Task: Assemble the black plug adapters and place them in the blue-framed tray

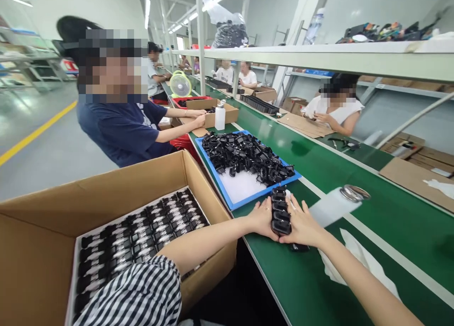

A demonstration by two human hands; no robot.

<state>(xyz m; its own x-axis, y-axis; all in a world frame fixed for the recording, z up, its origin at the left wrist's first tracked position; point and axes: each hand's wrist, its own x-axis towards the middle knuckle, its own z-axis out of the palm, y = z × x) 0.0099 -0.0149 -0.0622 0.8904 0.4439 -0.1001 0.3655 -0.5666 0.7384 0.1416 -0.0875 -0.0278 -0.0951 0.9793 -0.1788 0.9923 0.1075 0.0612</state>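
My left hand point(261, 219) and my right hand point(302, 223) press in from both sides on a row of black plastic parts point(280, 212) lined up against one another. The row is at the near edge of the green table point(269, 269). Another black part point(299, 247) lies just below my right hand, partly hidden. Behind my hands is a blue-rimmed tray point(232, 207) with a heap of loose black parts point(244, 156). To my left, an open cardboard box point(207, 208) holds rows of black parts point(142, 231) on a white liner.
A white dispenser bottle point(335, 207) stands right of my hands, near white tissue point(349, 255). Another white bottle point(220, 115) stands beyond the tray. A co-worker in a dark blue shirt point(120, 127) sits at left; another person point(333, 106) works across the table. A shelf point(319, 56) runs overhead.
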